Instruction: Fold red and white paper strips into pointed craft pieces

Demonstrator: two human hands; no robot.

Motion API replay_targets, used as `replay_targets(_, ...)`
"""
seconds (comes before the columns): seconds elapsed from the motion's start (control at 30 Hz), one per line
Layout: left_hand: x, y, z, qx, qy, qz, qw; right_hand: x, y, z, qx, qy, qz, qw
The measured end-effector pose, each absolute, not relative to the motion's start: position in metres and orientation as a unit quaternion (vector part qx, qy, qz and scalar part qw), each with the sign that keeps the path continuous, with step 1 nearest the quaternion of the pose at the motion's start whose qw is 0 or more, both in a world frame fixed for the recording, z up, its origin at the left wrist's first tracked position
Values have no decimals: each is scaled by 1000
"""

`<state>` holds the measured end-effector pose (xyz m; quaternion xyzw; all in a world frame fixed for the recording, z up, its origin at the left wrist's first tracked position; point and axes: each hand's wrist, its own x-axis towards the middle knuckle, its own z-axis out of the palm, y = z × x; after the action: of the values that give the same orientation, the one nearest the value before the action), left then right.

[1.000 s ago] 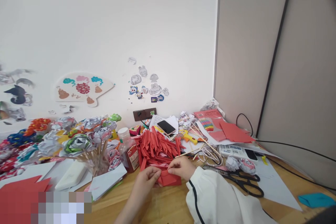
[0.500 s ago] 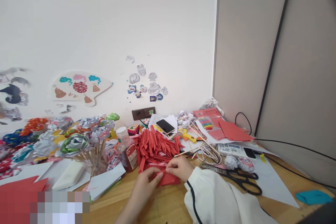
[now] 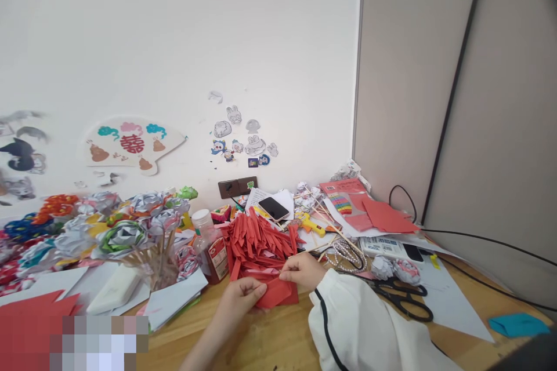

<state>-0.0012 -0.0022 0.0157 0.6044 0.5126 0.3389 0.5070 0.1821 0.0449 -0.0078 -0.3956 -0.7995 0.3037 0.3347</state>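
Left hand (image 3: 243, 295) and right hand (image 3: 301, 271) pinch red paper (image 3: 274, 293); fingertips partly hide its upper edge.

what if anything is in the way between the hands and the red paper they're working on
Nothing visible is in the way: the left hand and right hand both have fingertips on the red paper. The pile of folded red strips lies just beyond it, not in between.

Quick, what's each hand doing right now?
Left hand: fingers pinched at the near left edge of the red paper.
Right hand: thumb and fingers pinched at its upper edge.
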Motion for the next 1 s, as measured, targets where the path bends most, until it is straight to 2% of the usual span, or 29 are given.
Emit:
replay_targets(0.5, -5, -3, 14, 581, 502, 338, 544, 188, 44, 0, -392, -794, 300, 355)
replay_targets(0.77, -7, -4, 18, 580, 480, 329, 571, 188, 45, -4, -380, -757, 401, 349)
replay_targets(0.87, -8, -9, 22, 590, 468, 306, 583, 188, 46, -6, -379, -776, 367, 345)
replay_targets(1.0, -7, -22, 29, 641, 469, 266, 546, 184, 44, -8, -362, -828, 288, 316)
